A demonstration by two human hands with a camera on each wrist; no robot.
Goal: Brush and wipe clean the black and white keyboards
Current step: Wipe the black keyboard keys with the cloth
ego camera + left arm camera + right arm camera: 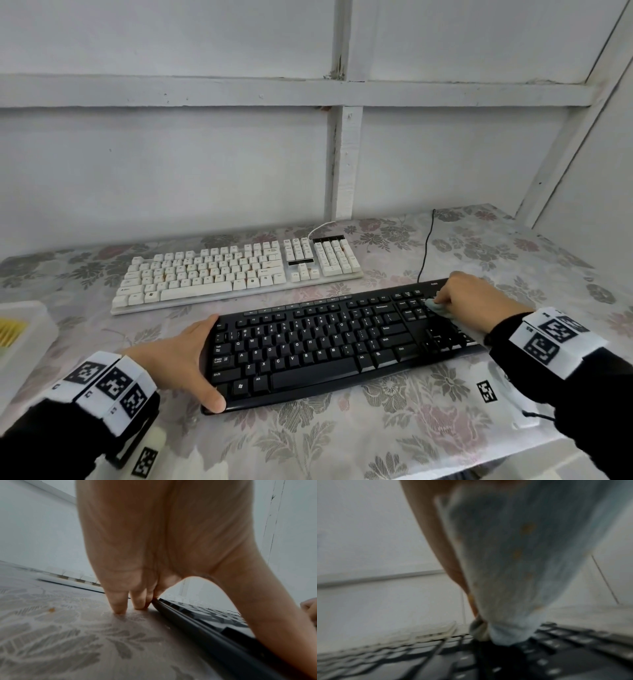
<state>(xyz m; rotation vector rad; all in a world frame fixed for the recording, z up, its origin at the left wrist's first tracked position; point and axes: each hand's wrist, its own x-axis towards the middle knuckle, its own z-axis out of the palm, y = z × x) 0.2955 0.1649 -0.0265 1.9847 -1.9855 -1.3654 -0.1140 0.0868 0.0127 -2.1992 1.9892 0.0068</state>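
The black keyboard (342,342) lies in front of me on the flowered tablecloth. Behind it, the white keyboard (236,270) stands nearer the wall. My left hand (193,359) braces the black keyboard's left end: its fingers (118,601) are straight with their tips on the cloth beside the edge, and the thumb reaches to the front corner. My right hand (459,298) grips a bunched pale blue cloth (440,308) and presses it on the keys between the main block and the number pad. In the blurred right wrist view the cloth (513,561) hangs down onto the black keys (488,666).
A white box (20,335) with something yellow in it stands at the left edge. A black cable (426,246) runs from the black keyboard to the back wall. A printed marker tag (486,391) lies near the front right. The table ends close on the right.
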